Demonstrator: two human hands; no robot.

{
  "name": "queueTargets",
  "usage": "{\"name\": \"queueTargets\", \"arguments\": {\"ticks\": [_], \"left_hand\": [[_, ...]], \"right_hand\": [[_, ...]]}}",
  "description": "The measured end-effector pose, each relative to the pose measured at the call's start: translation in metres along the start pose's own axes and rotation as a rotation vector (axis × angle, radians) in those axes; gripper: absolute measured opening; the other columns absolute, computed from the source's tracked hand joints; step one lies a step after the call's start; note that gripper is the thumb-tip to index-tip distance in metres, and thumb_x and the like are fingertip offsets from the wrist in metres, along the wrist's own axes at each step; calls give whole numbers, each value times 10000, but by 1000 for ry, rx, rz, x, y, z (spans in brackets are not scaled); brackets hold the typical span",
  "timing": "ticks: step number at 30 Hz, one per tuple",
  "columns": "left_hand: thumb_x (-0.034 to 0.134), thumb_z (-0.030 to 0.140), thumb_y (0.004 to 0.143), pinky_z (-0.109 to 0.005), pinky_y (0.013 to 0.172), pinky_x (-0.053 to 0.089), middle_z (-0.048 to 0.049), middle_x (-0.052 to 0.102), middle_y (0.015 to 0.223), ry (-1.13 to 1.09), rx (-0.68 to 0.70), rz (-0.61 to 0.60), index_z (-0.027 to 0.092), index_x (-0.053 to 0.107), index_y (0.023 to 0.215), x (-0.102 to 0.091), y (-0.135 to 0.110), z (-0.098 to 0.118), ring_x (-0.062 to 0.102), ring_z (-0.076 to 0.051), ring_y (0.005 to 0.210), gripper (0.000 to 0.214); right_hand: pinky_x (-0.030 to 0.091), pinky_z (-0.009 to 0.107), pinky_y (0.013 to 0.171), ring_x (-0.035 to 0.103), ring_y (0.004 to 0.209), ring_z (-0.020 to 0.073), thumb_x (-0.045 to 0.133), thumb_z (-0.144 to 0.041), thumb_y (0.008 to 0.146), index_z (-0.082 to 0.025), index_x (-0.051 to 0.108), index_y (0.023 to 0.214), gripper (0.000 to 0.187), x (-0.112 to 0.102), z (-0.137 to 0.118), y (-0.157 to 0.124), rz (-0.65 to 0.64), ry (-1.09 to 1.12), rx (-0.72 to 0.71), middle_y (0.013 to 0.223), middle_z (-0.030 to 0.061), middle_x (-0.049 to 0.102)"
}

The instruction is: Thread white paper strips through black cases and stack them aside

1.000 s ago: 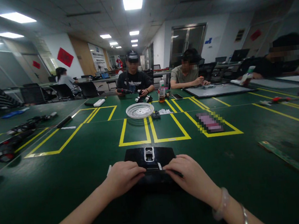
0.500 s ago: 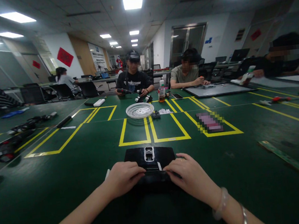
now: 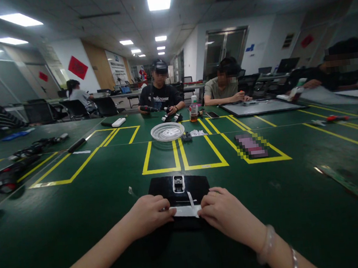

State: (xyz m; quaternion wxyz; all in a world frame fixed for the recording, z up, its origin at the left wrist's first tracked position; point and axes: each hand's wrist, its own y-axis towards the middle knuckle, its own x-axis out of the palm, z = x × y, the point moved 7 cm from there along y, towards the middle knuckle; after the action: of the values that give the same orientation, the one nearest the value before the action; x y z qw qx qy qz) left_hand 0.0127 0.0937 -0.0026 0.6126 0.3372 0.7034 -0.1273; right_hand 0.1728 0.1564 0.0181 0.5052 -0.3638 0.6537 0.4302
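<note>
A glossy black plastic piece (image 3: 162, 187) lies before me on the green table. A silver-framed opening (image 3: 178, 184) is set in its far part. Across its near part runs a flat white strip (image 3: 186, 211), pinched at its left end by my left hand (image 3: 150, 211). At the strip's right end, my right hand (image 3: 221, 206) has thumb and fingers closed on it. A narrow pale tab (image 3: 190, 198) sticks up beside the right fingertips. My fingers and wrists cover the sides of the black piece.
Beyond are a white round basket (image 3: 167, 132), a bottle (image 3: 193, 110) and a phone-like object (image 3: 251, 145). A green strip (image 3: 354, 190) lies right, black tools (image 3: 13, 175) left. A tiny pale scrap (image 3: 130, 190) is near my left hand. Several people sit across the table.
The white strip between my hands now shows its broad pale face, where before only a thin edge showed. Both hands have shifted slightly towards me. The pale scrap by my left hand is now uncovered.
</note>
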Motion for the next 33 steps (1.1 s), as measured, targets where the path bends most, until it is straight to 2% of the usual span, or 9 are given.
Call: {"name": "queueTargets", "arguments": {"ticks": [2, 5, 14, 22, 24, 26, 29, 33], "left_hand": [[582, 334, 952, -265, 544, 364, -24, 623, 935, 9, -4, -33, 237, 604, 1141, -1, 1, 1, 561, -171, 724, 214], [565, 302, 959, -270, 541, 358, -24, 622, 926, 27, -10, -58, 233, 611, 1116, -3, 3, 3, 561, -169, 730, 177], [559, 215, 948, -282, 617, 422, -25, 663, 947, -7, -45, -75, 219, 644, 1023, 1, 3, 0, 607, -170, 757, 114], [555, 279, 937, -290, 625, 448, -20, 675, 930, -131, -182, -136, 222, 679, 937, -3, 7, -6, 624, -177, 755, 136], [606, 313, 910, -321, 711, 482, -30, 676, 1010, -174, -226, -98, 224, 673, 993, -4, 9, -8, 633, -197, 854, 139], [672, 369, 865, -385, 877, 480, -45, 652, 1160, -214, -246, -54, 230, 651, 1089, -5, 10, -9, 610, -235, 1034, 265], [693, 502, 834, -484, 1091, 350, -61, 525, 1405, -252, -210, -48, 258, 573, 1269, -1, 11, -7, 487, -281, 1277, 513], [645, 637, 822, -525, 1153, 263, -90, 382, 1526, -280, -180, -84, 262, 472, 1403, 5, 10, -6, 374, -306, 1385, 712]], "right_hand": [[403, 398, 916, 603, 859, 176, 652, -198, 886, -280, 734, 926, 123, 1, -1, 0, -29, 10, 6, 906, -10, 677], [416, 374, 860, 598, 854, 179, 641, -216, 897, -270, 736, 934, 115, 0, -2, 0, -53, 20, 22, 915, -2, 678], [387, 403, 916, 603, 880, 183, 613, -200, 911, -277, 726, 973, 151, 0, -1, 1, -73, 25, 31, 922, -5, 683], [412, 390, 878, 601, 896, 193, 613, -226, 910, -264, 739, 949, 137, -1, -2, 0, -90, 19, 72, 955, 5, 681], [408, 387, 884, 604, 901, 189, 612, -227, 911, -263, 739, 951, 137, -1, -3, 1, -86, 30, 65, 968, 3, 686], [402, 388, 899, 607, 905, 187, 611, -229, 913, -265, 738, 956, 139, -1, -2, 1, -86, 40, 59, 975, 2, 692], [384, 399, 937, 606, 903, 183, 617, -220, 907, -269, 731, 976, 142, -2, -3, 1, -76, 39, 48, 954, 0, 697], [388, 396, 932, 587, 906, 188, 610, -207, 905, -253, 732, 912, 131, -7, -4, 0, -22, -10, 46, 931, 8, 686]]}}
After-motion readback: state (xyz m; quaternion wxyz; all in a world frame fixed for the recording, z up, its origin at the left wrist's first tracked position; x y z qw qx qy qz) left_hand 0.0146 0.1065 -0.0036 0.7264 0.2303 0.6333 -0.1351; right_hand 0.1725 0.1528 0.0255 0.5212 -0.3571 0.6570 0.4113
